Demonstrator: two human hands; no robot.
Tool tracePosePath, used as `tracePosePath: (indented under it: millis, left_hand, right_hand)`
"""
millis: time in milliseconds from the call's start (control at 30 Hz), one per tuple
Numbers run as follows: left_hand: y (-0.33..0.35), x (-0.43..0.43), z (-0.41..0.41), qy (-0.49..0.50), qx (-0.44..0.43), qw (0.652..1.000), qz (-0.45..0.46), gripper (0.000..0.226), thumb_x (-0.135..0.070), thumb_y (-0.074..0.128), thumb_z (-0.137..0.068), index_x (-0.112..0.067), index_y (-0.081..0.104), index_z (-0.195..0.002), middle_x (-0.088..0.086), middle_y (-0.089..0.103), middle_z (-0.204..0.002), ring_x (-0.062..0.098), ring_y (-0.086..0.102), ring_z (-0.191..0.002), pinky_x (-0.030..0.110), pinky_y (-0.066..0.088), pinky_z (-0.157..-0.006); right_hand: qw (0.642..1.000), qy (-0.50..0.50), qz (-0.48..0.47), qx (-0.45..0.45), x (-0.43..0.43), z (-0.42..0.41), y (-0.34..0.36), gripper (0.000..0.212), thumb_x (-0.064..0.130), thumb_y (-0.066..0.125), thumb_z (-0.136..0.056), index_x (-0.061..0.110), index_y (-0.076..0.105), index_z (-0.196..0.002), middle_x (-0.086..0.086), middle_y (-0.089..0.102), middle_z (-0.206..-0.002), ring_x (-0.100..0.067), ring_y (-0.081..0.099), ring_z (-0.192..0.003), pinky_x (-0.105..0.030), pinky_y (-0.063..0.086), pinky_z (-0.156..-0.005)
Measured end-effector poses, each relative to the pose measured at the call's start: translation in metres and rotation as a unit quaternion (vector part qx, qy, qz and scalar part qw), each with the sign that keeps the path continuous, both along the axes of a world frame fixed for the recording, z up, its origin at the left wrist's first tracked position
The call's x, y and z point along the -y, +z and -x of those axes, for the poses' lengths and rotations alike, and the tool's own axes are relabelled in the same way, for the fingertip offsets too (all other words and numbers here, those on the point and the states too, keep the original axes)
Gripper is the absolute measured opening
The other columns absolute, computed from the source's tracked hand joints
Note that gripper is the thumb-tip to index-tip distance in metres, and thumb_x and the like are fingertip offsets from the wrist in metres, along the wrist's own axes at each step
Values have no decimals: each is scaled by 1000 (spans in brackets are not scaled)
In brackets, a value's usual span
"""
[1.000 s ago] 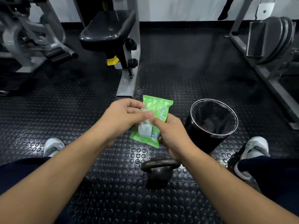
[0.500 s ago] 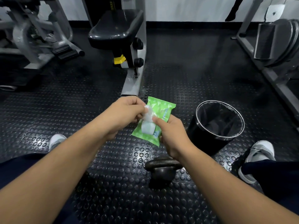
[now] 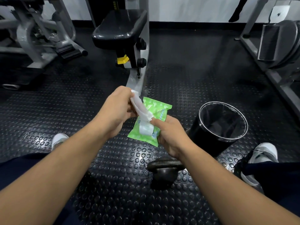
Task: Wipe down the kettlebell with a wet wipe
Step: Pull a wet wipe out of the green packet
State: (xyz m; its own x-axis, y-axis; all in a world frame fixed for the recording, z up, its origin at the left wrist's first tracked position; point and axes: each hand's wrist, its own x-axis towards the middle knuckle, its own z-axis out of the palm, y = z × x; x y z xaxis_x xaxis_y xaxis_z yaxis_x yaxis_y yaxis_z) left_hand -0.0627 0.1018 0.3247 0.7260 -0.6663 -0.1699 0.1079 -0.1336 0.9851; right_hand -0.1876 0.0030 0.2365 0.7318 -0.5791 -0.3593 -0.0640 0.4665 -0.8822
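Observation:
A black kettlebell (image 3: 164,172) stands on the studded rubber floor between my legs, partly under my right forearm. My right hand (image 3: 172,135) grips a green pack of wet wipes (image 3: 152,120) above it, thumb pressed on the pack near its opening. My left hand (image 3: 119,109) pinches a white wet wipe (image 3: 140,108) that stretches up and left out of the pack, its lower end still at the opening.
A black round bin (image 3: 222,127) with a dark liner stands to the right of the pack. A gym machine seat (image 3: 120,30) and its grey post rise ahead. More machine frames stand at the far left and right. My white shoes (image 3: 263,153) flank the kettlebell.
My left hand has pulled the wipe further out of the pack, up and to the left. My right hand still holds the pack in nearly the same place.

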Motion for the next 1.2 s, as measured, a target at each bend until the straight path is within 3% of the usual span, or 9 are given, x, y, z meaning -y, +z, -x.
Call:
tracePosePath:
  millis: [100, 333, 467, 600, 667, 800, 933, 1067, 1200]
  left_hand:
    - [10, 0, -2, 34, -5, 999, 21, 18, -27, 53, -86, -15, 59, -97, 9, 55, -91, 24, 54, -87, 45, 48, -78]
    - [7, 0, 4, -39, 57, 997, -24, 11, -19, 63, -93, -16, 65, -104, 2, 72, -85, 16, 63, -75, 46, 48, -76]
    - [10, -3, 7, -70, 66, 995, 4, 16, -7, 64, -100, -16, 59, -112, 13, 77, -97, 20, 71, -83, 38, 55, -70]
    - [16, -6, 11, -113, 5, 991, 69, 25, 0, 58, -102, -24, 56, -100, 12, 68, -92, 31, 59, -83, 41, 43, -67]
    - [20, -6, 13, -123, -26, 988, 90, 27, 2, 57, -100, -25, 58, -95, 16, 60, -98, 34, 48, -87, 44, 34, -67]
    - [26, -1, 21, -80, -83, 988, 99, 38, 11, 45, -100, -16, 57, -75, 10, 68, -82, 18, 63, -64, 28, 53, -53]
    - [26, 3, 27, -51, -118, 990, 62, 26, 8, 49, -94, -4, 72, -91, 15, 76, -92, 21, 71, -72, 32, 62, -61]
    - [30, 5, 30, -68, -134, 988, 39, 28, -3, 58, -91, -7, 78, -111, 24, 72, -116, 31, 67, -90, 45, 57, -85]
    - [25, 5, 22, -105, -96, 990, 13, 30, -11, 60, -95, -18, 75, -120, 13, 75, -118, 27, 73, -101, 41, 59, -84]
  right_hand:
    - [999, -16, -34, -12, -3, 0, -8, 23, 4, 62, -99, 3, 71, -120, -18, 77, -110, -42, 74, -101, -53, 60, -81]
    - [998, -19, -54, -14, -2, 9, -17, 22, 7, 62, -97, 6, 70, -118, -25, 72, -119, -40, 72, -105, -53, 57, -94]
    - [1000, -13, -25, -10, 4, 11, -7, 54, 15, 79, -89, 9, 49, -133, -21, 70, -123, -32, 75, -100, -53, 62, -85]
    - [991, -65, 97, -62, 20, 19, -7, 71, 11, 82, -87, 20, 25, -129, -14, 66, -120, -17, 71, -84, -22, 55, -57]
    - [981, -61, 165, -79, 29, 24, -4, 73, 5, 77, -89, 25, 22, -133, -10, 72, -112, -13, 70, -80, -18, 53, -60]
    - [978, 16, 202, -49, 34, 33, 14, 56, 8, 75, -91, 42, 47, -125, -13, 72, -118, -31, 75, -93, -44, 63, -74]
    - [984, 129, 120, 1, 24, 41, 27, 28, 8, 63, -99, 17, 71, -125, -18, 72, -123, -45, 68, -113, -62, 54, -98]
    - [980, 159, -89, 82, 19, 47, 46, 57, 44, 40, -102, 9, 56, -143, -28, 56, -143, -33, 64, -103, -42, 56, -78]
    - [968, 191, -110, 118, 16, 50, 45, 95, 86, 38, -85, 16, 55, -147, -17, 60, -144, -40, 60, -129, -52, 51, -99]
